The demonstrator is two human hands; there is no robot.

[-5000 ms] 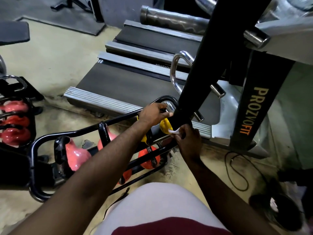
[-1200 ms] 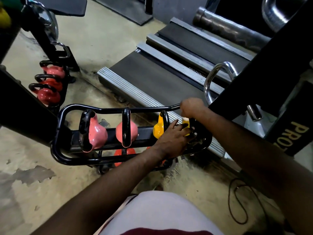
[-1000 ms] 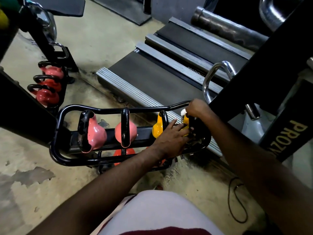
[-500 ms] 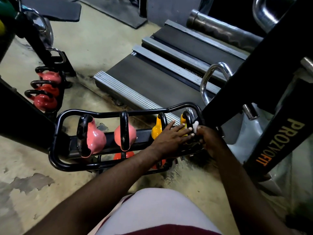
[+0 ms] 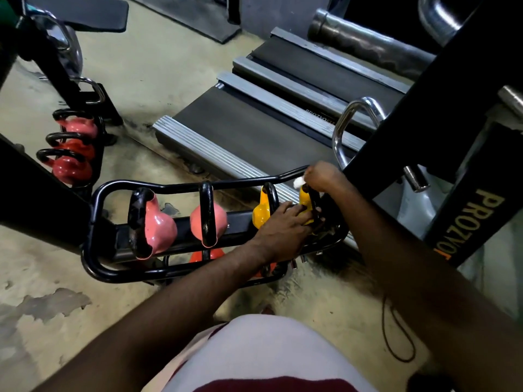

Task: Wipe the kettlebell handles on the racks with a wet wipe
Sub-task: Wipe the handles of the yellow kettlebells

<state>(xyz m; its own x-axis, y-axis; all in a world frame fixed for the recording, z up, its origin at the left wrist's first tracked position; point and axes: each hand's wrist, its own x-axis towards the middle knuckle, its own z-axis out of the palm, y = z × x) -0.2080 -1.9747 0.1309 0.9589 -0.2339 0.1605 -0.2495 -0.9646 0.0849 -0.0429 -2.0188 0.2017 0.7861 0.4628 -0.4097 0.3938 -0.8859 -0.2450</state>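
Wet wipe [image 5: 298,182] bunched in R hand [image 5: 322,176], fingers curled tight round it, only a small white wad showing at the thumb side. Pressed onto top of black handle [image 5: 314,199] of far-right yellow kettlebell [image 5: 304,198], just under the far rail of the rack [image 5: 97,230]. L hand [image 5: 284,223] laid on same bell's body, fingers straight and a bit spread, gripping nothing, tips up against the handle's base.

Handle: thick black loop, matte; surface detail too small to judge. Upright off the bell, seen nearly edge-on. Loop's plane running far-to-near, i.e. across the rack's length. Top of arc pointing up toward camera.

Next to the left, just beside: 2nd yellow kettlebell [image 5: 261,213], same black loop, same orientation. Then two pink kettlebells [image 5: 158,226], bigger, spaced apart; leftmost handle worn, w/ pinkish patches. All in one row on top tier of the black tube rack, long axis L-to-R in frame. Orange-red bells [image 5: 205,256] on lower tier, mostly hidden.

Beyond rack: treadmill [image 5: 240,128], dark deck, grey ribbed side rails. At right: black upright [image 5: 452,222] w/ "PROZVO…" lettering, chrome bar [image 5: 343,123] beside it. Far left: 2nd rack [image 5: 99,142] w/ red kettlebells [image 5: 73,168] in a column. Black cable [image 5: 396,335] looped on concrete floor [image 5: 141,66] by R forearm.
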